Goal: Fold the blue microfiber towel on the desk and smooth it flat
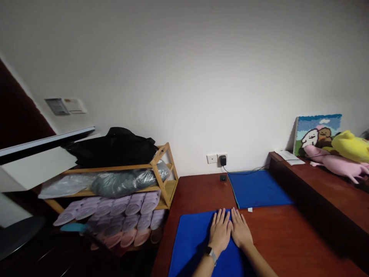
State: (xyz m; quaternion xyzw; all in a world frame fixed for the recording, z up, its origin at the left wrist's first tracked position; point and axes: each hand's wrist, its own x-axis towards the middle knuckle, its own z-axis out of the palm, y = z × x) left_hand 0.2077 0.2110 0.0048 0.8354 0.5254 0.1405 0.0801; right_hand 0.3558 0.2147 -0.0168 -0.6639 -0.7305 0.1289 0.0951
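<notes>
At left, a light wooden rack with open shelves (159, 184) carries a black fabric bag (118, 148) on top, its contents hidden. On the shelf beneath lies a shiny see-through plastic bag (115, 184) with something dark grey-green inside. Lower down, six lilac slippers (135, 203) stand side by side in the upper row; more lilac ones sit below, too shadowed to count, above several pink slippers (128, 237).

Two bright blue rectangular cloths lie on the reddish-brown wooden tabletop (288, 231): the near blue cloth (191, 238) at bottom centre, the far blue cloth (259, 188) right of centre, against the wall. Two plush toys, one pink (334, 163) and one yellow (350, 148), rest on a raised ledge at the right of the frame, before one fluffy picture of two animals (318, 132). One black plug adapter (223, 161) sits in a white wall socket.

The near cloth lies flat under the left hand (219, 231), and its right edge runs beneath the right hand (241, 231). Both are palm down, thumbs meeting, fingers straight and slightly parted, gripping nothing; the fingertips reach the cloth's far edge. A band circles the left wrist.
</notes>
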